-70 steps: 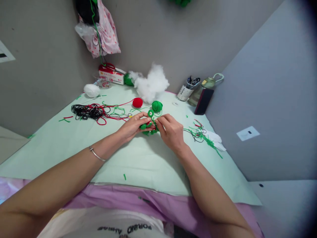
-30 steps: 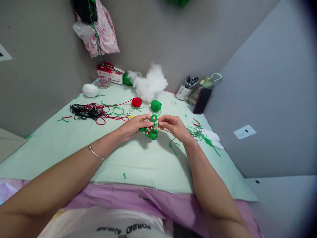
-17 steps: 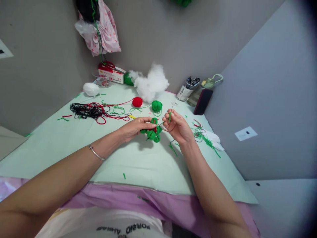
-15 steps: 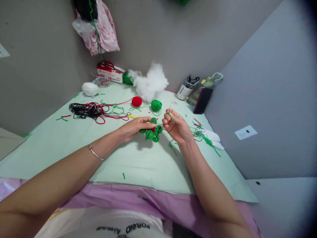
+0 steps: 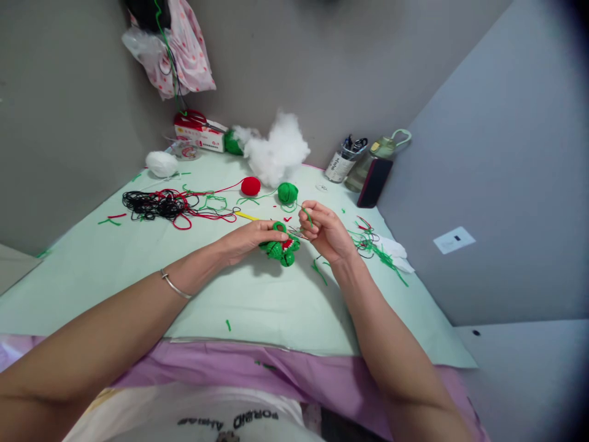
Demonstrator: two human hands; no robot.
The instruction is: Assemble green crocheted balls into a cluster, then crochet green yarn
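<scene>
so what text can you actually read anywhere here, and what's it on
Shirt: dark print, seen upside down and mirrored, not surely readable.
Red-and-white box: print too small to read.
Can: label text too blurred to read.
White wall plate: no lettering visible.

A crochet piece lies on the table, yarn balls behind it.

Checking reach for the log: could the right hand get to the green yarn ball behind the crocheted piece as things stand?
Probably yes. The right hand pinches a green strand and sits just in front of the green yarn ball, with only loose threads between them.
</scene>
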